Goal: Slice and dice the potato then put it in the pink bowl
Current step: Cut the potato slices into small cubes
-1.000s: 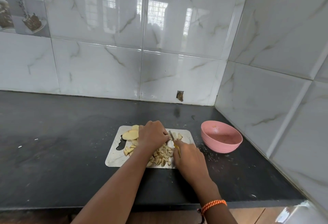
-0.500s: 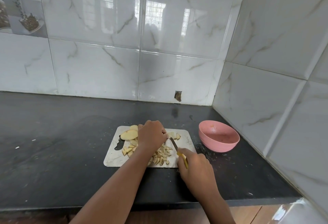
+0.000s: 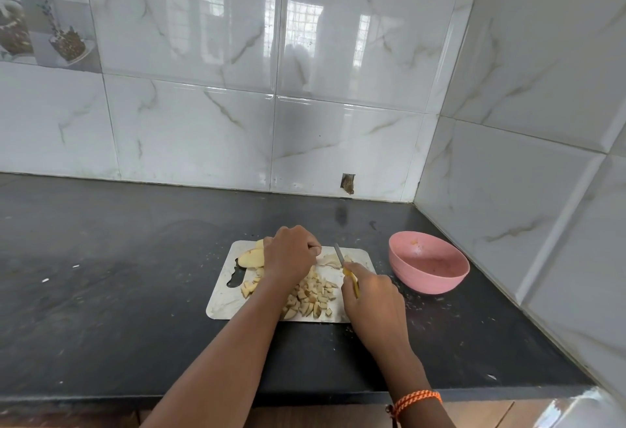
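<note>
White marble-patterned tiles (image 3: 210,129) cover the two walls that meet in a corner at the right, and below them runs a black stone table (image 3: 101,292) speckled with small pale crumbs. On it, near the front edge, lies a pale rectangular cutting board (image 3: 223,299) with a handle hole at its left end. Diced potato pieces (image 3: 313,295) lie heaped on the middle and front of the board, a few more sit near the handle hole, and larger potato slices (image 3: 250,256) rest at the far left corner, partly hidden behind the left hand (image 3: 289,253). That hand is curled knuckles-up over the far part of the board, fingertips tucked under and pressing down on a pale piece of potato (image 3: 330,260) that shows just to its right. The right hand (image 3: 371,302) grips the yellow handle of a small knife (image 3: 343,265), fingers wrapped round it; the narrow blade points away from the person and sits at the right edge of that pale piece. An orange braided band (image 3: 416,399) circles the right wrist. The pink bowl (image 3: 428,266) stands on the table just beside the board's right end, apart from it, with only a few smears and specks visible inside. A small dark notch (image 3: 348,183) breaks the base of the back wall.
</note>
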{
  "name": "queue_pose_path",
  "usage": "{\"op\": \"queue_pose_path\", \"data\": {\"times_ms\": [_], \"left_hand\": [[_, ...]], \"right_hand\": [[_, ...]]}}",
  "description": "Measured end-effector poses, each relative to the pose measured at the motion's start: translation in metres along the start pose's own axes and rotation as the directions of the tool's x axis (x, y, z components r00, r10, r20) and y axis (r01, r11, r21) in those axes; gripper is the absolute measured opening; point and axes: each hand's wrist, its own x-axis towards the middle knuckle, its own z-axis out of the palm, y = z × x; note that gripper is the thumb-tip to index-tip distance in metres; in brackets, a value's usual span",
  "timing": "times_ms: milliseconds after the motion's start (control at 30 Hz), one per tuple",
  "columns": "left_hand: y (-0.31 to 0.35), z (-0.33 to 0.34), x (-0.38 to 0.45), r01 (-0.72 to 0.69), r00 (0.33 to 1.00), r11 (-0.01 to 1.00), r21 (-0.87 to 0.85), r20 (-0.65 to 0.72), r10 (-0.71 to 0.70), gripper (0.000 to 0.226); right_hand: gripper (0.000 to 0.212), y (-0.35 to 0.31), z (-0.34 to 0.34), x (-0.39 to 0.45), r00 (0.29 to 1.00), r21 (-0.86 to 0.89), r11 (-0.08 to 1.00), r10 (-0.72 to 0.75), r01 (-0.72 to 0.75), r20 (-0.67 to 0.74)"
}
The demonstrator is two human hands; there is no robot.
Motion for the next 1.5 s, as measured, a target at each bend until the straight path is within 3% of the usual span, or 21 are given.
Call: {"op": "queue_pose_path", "data": {"times_ms": [267,767,967,1100,1333,1500], "left_hand": [[-0.004,-0.007,-0.001,-0.025,0.996,1.0,0.007,0.091,0.024,0.01],[0.005,0.002,-0.006,-0.019,0.999,0.995,0.097,0.037,0.015,0.021],[0.006,0.003,-0.007,-0.034,0.999,0.993,0.114,0.009,0.033,0.017],[0.005,-0.003,-0.005,-0.036,0.999,0.997,0.067,0.038,0.034,0.017],[-0.007,-0.008,0.001,0.05,0.999,0.998,-0.038,0.01,-0.049,0.022],[-0.009,-0.007,0.003,0.03,0.999,0.998,-0.059,0.041,-0.028,0.035]], "right_hand": [[0.038,0.002,0.004,-0.001,0.997,-0.043,0.997,-0.066,0.067,0.032],[0.033,0.008,-0.004,-0.013,0.991,-0.059,0.996,-0.055,0.063,0.125],[0.039,0.014,-0.013,-0.034,0.992,-0.011,0.999,-0.047,0.048,0.115],[0.039,0.013,-0.012,-0.028,0.999,0.04,0.999,-0.023,0.021,0.031],[0.041,0.006,-0.007,-0.011,0.997,-0.044,0.998,-0.049,0.052,0.06],[0.036,0.01,-0.006,-0.006,0.997,-0.054,0.996,0.069,-0.07,-0.026]]}}
